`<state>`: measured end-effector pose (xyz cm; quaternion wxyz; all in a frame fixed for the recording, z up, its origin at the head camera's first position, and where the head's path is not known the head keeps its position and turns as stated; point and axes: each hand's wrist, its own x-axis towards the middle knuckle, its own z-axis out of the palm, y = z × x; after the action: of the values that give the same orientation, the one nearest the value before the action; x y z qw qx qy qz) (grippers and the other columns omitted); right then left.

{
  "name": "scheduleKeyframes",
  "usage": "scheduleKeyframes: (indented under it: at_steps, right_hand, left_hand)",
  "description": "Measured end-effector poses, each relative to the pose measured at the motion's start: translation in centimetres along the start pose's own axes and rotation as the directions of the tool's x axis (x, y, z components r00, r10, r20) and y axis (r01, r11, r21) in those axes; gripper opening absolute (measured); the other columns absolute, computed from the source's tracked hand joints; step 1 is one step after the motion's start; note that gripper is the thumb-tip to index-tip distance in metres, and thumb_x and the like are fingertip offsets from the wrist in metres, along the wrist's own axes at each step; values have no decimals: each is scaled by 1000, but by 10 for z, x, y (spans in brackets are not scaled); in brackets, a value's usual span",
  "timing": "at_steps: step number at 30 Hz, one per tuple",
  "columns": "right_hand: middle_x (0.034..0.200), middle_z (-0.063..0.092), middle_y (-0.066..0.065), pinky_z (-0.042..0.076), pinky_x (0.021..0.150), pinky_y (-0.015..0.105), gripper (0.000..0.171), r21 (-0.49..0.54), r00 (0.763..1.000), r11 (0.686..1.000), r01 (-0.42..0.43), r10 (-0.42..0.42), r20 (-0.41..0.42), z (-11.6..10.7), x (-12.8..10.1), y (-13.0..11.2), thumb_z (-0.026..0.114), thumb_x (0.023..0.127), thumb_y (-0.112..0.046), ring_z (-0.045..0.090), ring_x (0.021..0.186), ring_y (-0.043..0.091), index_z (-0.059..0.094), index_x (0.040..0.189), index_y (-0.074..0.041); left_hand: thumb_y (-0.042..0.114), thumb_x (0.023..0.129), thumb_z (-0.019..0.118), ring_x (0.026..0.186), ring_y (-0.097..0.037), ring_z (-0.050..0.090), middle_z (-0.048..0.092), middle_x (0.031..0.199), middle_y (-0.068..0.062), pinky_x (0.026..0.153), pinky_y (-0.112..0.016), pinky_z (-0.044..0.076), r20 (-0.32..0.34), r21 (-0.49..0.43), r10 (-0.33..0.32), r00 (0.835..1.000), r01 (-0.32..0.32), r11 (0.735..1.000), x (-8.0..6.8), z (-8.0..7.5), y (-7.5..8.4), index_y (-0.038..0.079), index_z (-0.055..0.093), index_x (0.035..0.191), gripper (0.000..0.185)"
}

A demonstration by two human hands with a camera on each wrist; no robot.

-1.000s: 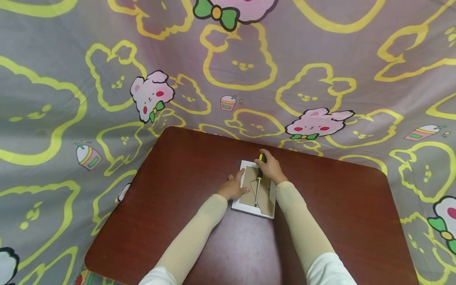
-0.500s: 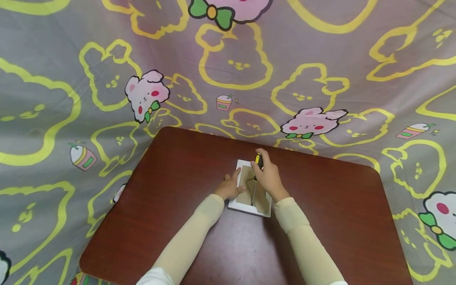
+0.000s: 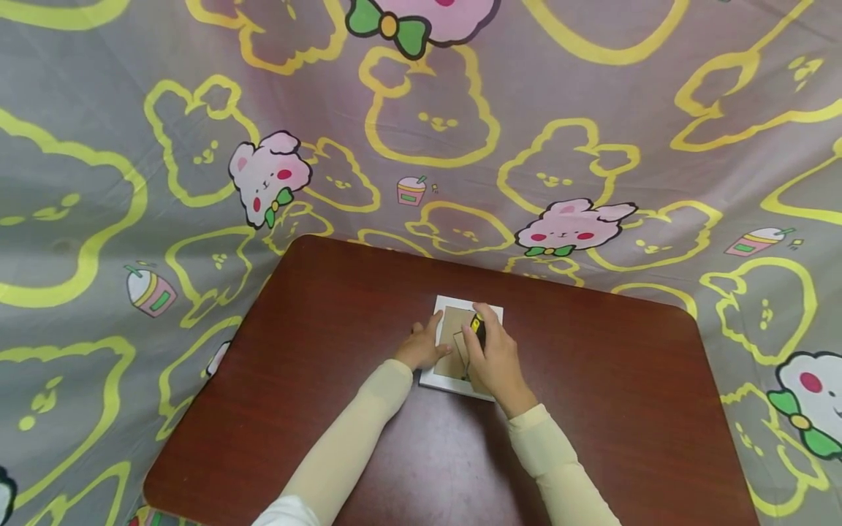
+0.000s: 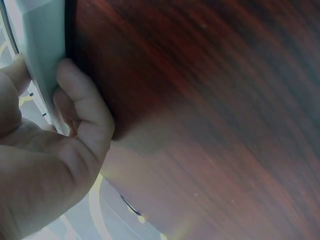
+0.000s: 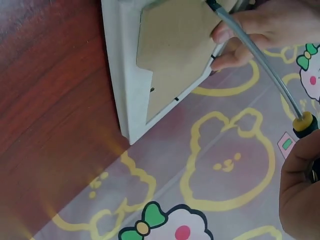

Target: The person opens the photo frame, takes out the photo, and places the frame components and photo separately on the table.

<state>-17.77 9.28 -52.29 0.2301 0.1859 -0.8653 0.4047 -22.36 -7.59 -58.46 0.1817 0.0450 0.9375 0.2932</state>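
- White frame [image 3: 454, 384]: landmark, lying on the table [image 3: 342, 329]; left hand [image 3: 424, 348] pinches its left rim; right hand [image 3: 498, 358] curls round the screwdriver [image 5: 260, 60] handle above it.
- Likely hazard: the slanted tip, at the frame's near inner edge, could skid under sideways force, gouging the backing board [image 5: 175, 45] or jabbing the left hand.
- Second hazard: a loosened left grip might let the frame swivel.
- Materials: smooth white rectangular border; matte tan board; slender metal shaft; glossy wood-grained tabletop.
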Motion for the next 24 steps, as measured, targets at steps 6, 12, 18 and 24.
scheduleKeyframes:
  at_steps: [6, 12, 18, 24]
  right_hand:
    - [92, 64, 22, 53, 64, 48, 44, 47, 988, 988, -146, 143, 49, -5, 13, 14, 62, 101, -17, 63, 75, 36, 44, 141, -13]
    - [95, 61, 26, 54, 52, 45, 48, 88, 868, 884, -460, 427, 254, -6, 40, 44, 56, 105, -27, 60, 59, 29, 35, 148, -24]
    - [97, 60, 25, 54, 51, 44, 51, 77, 832, 862, -500, 454, 319, 3, 49, 55, 55, 105, -32, 60, 58, 26, 32, 151, -27]
    - [91, 64, 20, 53, 58, 41, 48, 50, 934, 955, -292, 274, 229, 7, 37, 30, 58, 103, -25, 63, 70, 30, 38, 147, -24]
  left_hand:
    - [42, 97, 66, 98, -43, 62, 45, 124, -30, 89, -52, 50, -12, 1, 8, 1000, -8, 1000, -3, -1, 0, 21, 17, 163, 85]
    - [44, 97, 66, 98, -43, 61, 44, 126, -30, 88, -53, 50, 12, -7, -9, 1000, 9, 1000, 0, -2, -3, 26, 14, 164, 86]
    - [45, 97, 65, 99, -43, 61, 44, 127, -29, 89, -53, 50, 19, 4, -13, 1000, 13, 1000, 2, 0, -4, 27, 14, 163, 86]
    - [44, 97, 65, 93, -41, 62, 45, 123, -29, 85, -52, 51, 21, -5, 0, 1000, 0, 1000, 4, 1, -3, 25, 15, 163, 85]
